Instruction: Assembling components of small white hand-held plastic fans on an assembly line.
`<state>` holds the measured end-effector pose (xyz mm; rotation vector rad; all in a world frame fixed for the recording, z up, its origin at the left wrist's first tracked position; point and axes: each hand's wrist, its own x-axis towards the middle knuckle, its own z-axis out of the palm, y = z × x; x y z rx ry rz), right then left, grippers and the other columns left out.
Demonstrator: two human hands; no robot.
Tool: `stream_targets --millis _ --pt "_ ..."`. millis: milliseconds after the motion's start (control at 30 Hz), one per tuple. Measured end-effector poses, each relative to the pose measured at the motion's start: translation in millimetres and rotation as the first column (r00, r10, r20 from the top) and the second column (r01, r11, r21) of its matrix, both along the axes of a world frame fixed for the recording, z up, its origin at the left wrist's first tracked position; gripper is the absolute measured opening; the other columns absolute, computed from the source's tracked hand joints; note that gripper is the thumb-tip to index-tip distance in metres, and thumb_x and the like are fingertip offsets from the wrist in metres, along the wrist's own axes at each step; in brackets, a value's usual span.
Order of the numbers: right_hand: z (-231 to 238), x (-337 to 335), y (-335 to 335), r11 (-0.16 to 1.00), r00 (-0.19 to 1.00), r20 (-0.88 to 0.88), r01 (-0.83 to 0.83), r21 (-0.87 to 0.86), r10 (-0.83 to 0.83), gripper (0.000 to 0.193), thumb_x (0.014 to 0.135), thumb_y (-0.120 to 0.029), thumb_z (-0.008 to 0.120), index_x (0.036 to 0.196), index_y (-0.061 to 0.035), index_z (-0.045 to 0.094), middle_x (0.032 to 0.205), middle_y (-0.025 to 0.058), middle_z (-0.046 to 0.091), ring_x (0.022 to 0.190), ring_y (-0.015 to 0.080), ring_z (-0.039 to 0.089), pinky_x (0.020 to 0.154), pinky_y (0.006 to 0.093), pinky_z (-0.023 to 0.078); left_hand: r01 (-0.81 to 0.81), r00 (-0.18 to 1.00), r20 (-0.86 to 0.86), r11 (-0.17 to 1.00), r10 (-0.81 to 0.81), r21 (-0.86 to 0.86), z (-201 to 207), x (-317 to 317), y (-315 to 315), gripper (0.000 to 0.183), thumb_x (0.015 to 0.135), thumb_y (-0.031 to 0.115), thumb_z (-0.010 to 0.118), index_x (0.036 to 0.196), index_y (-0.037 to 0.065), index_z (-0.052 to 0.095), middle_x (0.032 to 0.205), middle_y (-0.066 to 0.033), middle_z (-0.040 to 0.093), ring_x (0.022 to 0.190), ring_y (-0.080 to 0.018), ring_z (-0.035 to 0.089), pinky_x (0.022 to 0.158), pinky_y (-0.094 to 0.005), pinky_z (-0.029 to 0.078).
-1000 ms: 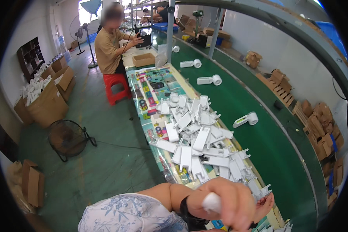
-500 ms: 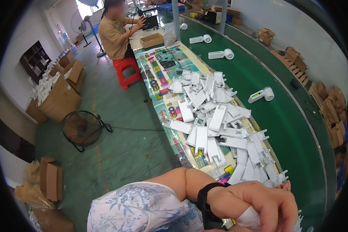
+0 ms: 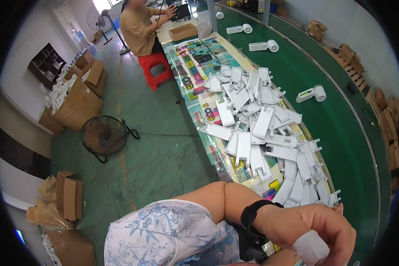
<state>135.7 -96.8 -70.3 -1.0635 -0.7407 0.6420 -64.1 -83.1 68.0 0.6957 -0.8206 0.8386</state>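
A small white plastic part [image 3: 310,247] sits gripped in the left hand [image 3: 314,232], low at the bench's near end. The right hand is hidden behind it; I cannot tell its grip. Beyond lies a heap of white plastic pieces [image 3: 266,133] beside the green conveyor belt [image 3: 341,133].

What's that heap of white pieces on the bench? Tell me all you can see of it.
The heap is many flat white parts, plastic by the look, most long slabs with forked or notched ends. They lie jumbled and overlapping on a colourful printed sheet, beside the green belt. No hand touches them; the left hand is closest.
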Motion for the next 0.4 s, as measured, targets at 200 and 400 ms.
stream_targets --millis 200,400 --pt "-24.6 17.1 13.8 0.993 0.992 -0.057 0.108 -0.037 -0.110 0.023 0.090 -0.019 0.051 0.108 -0.0048 0.052 0.078 -0.0042 0.047 0.068 0.0036 0.041 0.060 0.0164 0.034 -0.003 0.999 -0.045 0.997 0.006 0.075 -4.9 -2.6 10.1 0.037 0.088 0.028 0.052 0.098 -0.007 0.059 0.093 -0.0153 0.056 0.089 -0.0226 0.053 0.077 -0.0307 0.041" --pt "-23.2 20.5 12.1 0.997 0.991 -0.113 0.068 -0.028 -0.071 0.025 0.089 -0.019 0.053 0.109 -0.0054 0.052 0.079 -0.0038 0.049 0.069 0.0037 0.043 0.062 0.0171 0.037 0.273 0.957 -0.076 0.959 -0.279 -0.081 -15.6 -4.1 3.1 0.024 0.086 0.019 0.048 0.093 0.002 0.064 0.101 -0.0159 0.054 0.096 -0.0248 0.048 0.098 -0.0468 0.024"
